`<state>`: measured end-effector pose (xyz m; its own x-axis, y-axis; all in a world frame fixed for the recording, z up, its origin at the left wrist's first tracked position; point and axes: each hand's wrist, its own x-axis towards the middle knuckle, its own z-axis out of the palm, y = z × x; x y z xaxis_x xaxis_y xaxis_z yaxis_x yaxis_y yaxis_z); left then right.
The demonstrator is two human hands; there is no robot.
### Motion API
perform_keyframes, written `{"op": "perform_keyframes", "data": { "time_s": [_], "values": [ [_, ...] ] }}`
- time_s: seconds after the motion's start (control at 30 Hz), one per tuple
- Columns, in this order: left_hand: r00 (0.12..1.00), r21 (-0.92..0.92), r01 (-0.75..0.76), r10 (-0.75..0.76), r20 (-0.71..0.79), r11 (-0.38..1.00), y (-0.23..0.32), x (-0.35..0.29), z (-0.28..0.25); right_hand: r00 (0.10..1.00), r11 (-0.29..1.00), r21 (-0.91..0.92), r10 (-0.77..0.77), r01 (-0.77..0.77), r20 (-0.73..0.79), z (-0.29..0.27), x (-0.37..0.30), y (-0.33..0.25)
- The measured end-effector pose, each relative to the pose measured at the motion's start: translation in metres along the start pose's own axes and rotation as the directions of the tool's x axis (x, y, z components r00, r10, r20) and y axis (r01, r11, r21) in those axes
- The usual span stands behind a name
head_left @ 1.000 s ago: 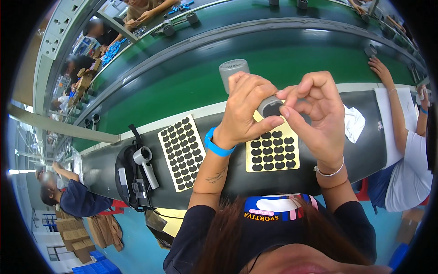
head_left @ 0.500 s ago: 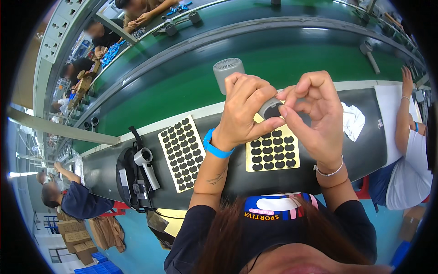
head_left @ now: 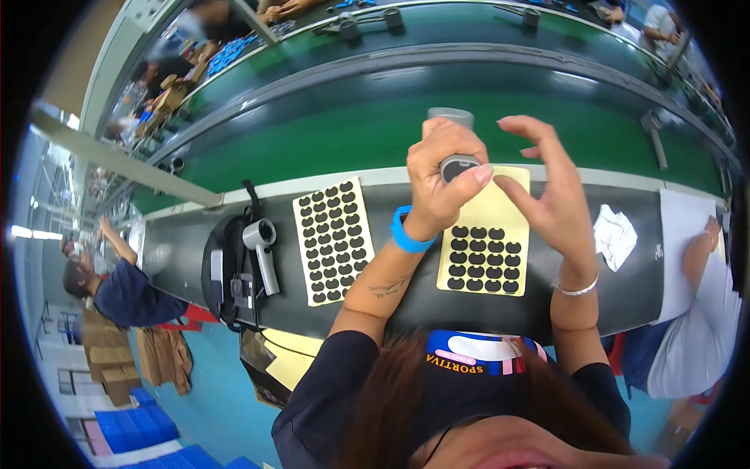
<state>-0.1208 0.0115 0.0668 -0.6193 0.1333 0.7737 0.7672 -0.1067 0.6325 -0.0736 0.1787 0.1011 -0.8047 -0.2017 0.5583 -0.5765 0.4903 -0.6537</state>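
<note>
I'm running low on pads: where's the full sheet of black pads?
The full pad sheet lies on the dark bench, left of the left hand, beside the grey handheld tool.

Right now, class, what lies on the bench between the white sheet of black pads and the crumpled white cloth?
In the head view, a yellow sheet of black pads lies between the white sheet and the cloth.
</note>
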Motion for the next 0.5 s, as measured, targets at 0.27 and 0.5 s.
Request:
{"op": "perform_keyframes", "data": {
  "time_s": [0.27, 0.5],
  "values": [
    [0.979, 0.023, 0.039, -0.034, -0.203, 0.999, -0.01, -0.013, 0.018, 0.999, 0.993, 0.108, -0.039, 0.037, 0.024, 0.064, 0.011, 0.03],
    [0.946, -0.002, 0.087, -0.083, -0.313, 0.996, -0.011, 0.008, 0.001, 0.841, 0.893, -0.384, 0.012, 0.235, 0.542, 0.06, 0.076, 0.157]
  ]
}}
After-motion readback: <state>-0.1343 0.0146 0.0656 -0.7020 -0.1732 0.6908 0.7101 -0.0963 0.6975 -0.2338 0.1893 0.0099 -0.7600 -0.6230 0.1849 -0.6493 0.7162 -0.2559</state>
